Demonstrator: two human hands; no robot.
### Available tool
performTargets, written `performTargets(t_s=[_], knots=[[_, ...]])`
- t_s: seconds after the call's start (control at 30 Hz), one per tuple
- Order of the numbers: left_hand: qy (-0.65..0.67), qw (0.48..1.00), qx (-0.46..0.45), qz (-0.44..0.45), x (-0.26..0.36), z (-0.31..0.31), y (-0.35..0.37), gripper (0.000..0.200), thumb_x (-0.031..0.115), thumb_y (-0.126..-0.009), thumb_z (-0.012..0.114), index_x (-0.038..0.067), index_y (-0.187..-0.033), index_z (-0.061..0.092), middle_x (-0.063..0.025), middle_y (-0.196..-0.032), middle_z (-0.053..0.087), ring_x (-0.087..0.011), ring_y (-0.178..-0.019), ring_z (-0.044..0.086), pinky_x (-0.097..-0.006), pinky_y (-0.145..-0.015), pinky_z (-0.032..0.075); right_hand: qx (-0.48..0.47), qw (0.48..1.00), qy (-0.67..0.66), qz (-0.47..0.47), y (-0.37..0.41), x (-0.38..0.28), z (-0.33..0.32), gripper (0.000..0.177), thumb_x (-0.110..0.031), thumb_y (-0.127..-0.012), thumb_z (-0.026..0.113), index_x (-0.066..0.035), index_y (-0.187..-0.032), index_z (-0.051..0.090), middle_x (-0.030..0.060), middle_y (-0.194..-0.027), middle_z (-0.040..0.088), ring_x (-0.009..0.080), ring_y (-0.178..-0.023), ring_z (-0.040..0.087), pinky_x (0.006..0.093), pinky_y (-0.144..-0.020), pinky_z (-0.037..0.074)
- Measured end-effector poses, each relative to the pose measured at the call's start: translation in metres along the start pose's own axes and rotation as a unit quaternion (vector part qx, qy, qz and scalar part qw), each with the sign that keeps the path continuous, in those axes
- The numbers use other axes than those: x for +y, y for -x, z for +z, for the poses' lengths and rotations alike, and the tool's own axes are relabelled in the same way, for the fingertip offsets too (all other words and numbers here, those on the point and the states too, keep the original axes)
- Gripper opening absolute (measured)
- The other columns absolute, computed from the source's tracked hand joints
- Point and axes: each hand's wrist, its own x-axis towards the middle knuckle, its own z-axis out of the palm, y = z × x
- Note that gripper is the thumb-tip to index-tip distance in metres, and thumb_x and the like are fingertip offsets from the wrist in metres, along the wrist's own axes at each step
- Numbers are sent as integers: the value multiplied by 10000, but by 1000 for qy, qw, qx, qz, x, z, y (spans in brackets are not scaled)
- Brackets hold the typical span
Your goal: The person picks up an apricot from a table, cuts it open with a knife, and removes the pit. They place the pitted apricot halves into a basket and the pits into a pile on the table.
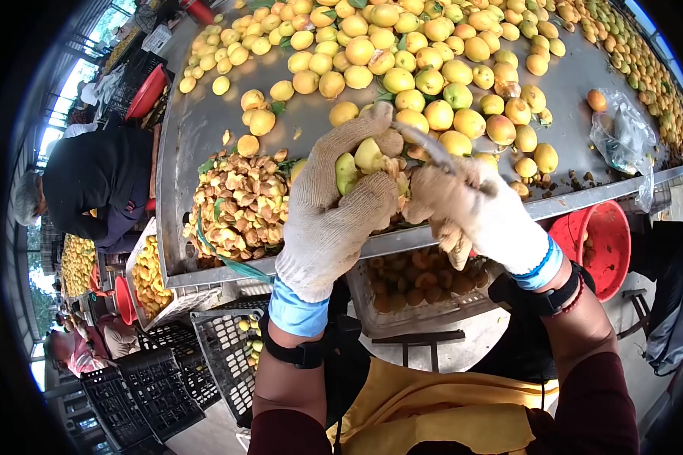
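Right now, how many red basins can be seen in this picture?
3 red basins: one below the table edge at right, one beside the table's upper left corner, one low at left. Others may be hidden.

One head-worn fisheye view looks forward and steeply down, close over the near edge of the metal worktop [205, 129].

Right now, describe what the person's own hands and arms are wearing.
The left hand and right hand wear soiled off-white knitted gloves with blue cuffs. A black strap circles each forearm, and a thin red band sits beside the right one. Dark red sleeves cover the upper arms.
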Motion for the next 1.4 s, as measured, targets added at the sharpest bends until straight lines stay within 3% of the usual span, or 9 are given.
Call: performTargets(t_s=[0.23,0.63,0.7,0.97,1.1,1.23,1.3,1.37,1.4], knots=[[-222,967,39,117,-26,5,2,495,-33,-897,683,16,-1375,565,-150,-1326,629,-256,-1173,640,-336,-995,528,45,992,81,-89,-18,0,4,387,-380,-961,729,-19,-1095,689,16,-756,658,56,-493,556,189,-422,421],[87,993,73,36,-17,12,2,391,-61,-953,594,-14,-1340,560,-150,-1345,628,-201,-1213,621,-321,-1004,544,-57,921,-385,28,-31,32,19,268,-364,-1055,626,-102,-1001,649,0,-737,630,77,-455,542,227,-395,429],[182,981,72,16,-15,10,1,405,-10,-976,591,-18,-1377,532,-154,-1355,623,-197,-1193,631,-310,-945,568,-101,898,-427,-3,-35,38,15,408,-427,-1114,464,-90,-1326,549,27,-853,666,100,-574,599,210,-494,460],[390,917,51,-61,-20,-27,4,646,527,-1083,463,-4,-1446,523,-148,-1247,681,-132,-739,601,-200,-525,395,47,983,118,-131,-50,9,-3,358,-355,-1022,627,-24,-1135,709,54,-913,726,88,-530,562,236,-462,459],[335,936,91,-58,-13,-32,14,617,540,-1070,494,10,-1369,597,-144,-1183,723,-129,-734,637,-195,-469,355,72,992,51,-86,-41,-12,-26,413,-331,-1004,633,8,-1238,657,59,-971,735,70,-582,566,221,-488,464],[81,952,-131,-263,8,7,48,432,370,-1053,599,27,-1314,631,-143,-1202,720,-200,-989,702,-276,-784,556,92,931,-314,-162,-39,-11,-70,374,-262,-1070,569,-7,-1343,543,48,-1011,753,25,-510,486,166,-435,428],[-31,950,-183,-252,-19,30,62,422,183,-1016,649,24,-1400,574,-119,-1124,716,-152,-828,674,-263,-663,526,-13,940,-331,-82,-36,21,-80,294,-277,-1091,553,2,-1165,609,4,-839,665,35,-537,497,199,-488,476],[-229,952,-203,-16,-45,41,73,486,152,-974,718,35,-1422,570,-92,-1090,670,-170,-952,642,-300,-862,542,-33,915,-393,-86,-32,29,-86,272,-272,-1085,569,-7,-1140,605,13,-830,655,44,-524,493,207,-493,494],[-248,935,-229,-106,-23,46,68,506,150,-968,724,18,-1431,566,-103,-1134,651,-184,-1080,607,-329,-1015,493,36,903,-413,-110,-26,18,-86,275,-280,-1083,575,-13,-1141,600,10,-831,653,41,-526,495,207,-485,482]])
